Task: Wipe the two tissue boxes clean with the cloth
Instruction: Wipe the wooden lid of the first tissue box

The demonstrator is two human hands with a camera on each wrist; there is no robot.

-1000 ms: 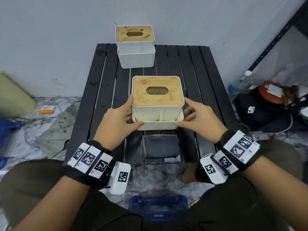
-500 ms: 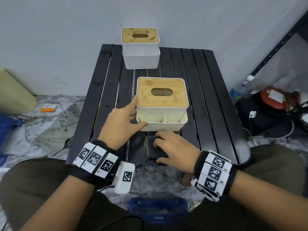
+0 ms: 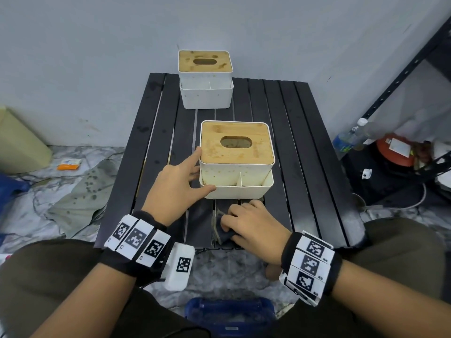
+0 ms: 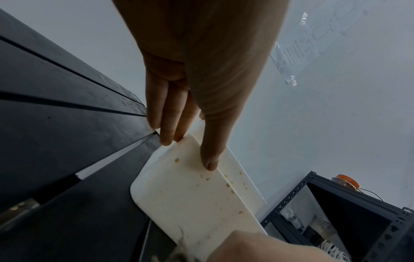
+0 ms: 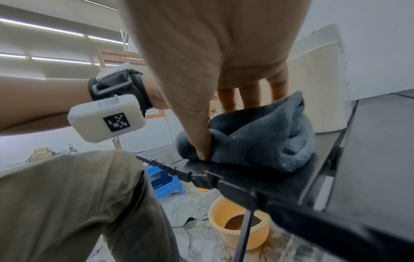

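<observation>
The near tissue box (image 3: 236, 162), white with a stained wooden lid, stands mid-table on the black slatted table (image 3: 305, 167). My left hand (image 3: 199, 172) rests against its front-left corner, fingers straight along the side and thumb on the speckled front tray (image 4: 190, 195). The dark grey cloth (image 3: 223, 234) lies bunched at the table's front edge, just before the box. My right hand (image 3: 229, 229) pinches the cloth (image 5: 264, 134) between thumb and curled fingers. A second tissue box (image 3: 206, 79), equally spotted, sits at the far edge by the wall.
A yellow bucket (image 5: 239, 225) with brown liquid stands under the table's front. A blue stool (image 3: 229, 315) is between my knees. A metal shelf (image 3: 402, 76), a water bottle (image 3: 346, 140) and clutter lie right; a beige bin (image 3: 19, 147) left.
My right hand left the near box's right side, dropped to the cloth at the front edge and gathered it into a bunch. My left hand stayed on the box's corner.
</observation>
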